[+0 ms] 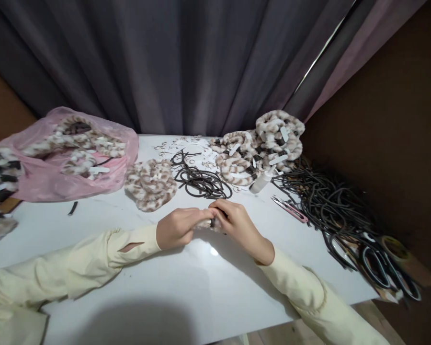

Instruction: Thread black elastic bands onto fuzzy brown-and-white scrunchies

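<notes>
My left hand [177,227] and my right hand [239,225] meet over the middle of the white table [158,292]. Between their pinched fingers is a small piece of brown-and-white plush [204,224] with a dark part in it; most of it is hidden by my fingers. Both hands are closed on this piece. Just beyond them lies a loose heap of black cords [203,179]. To the left of the cords sits a pile of plush strips [151,184] in the same mottled fur.
A pink plastic bag [39,179] holding plush pieces lies at left, near a short black cord piece [73,208]. At back right are plush rings [280,134], a small bottle [262,182], pink-handled thread snips [290,210], a cord tangle [330,201] and large scissors [375,266].
</notes>
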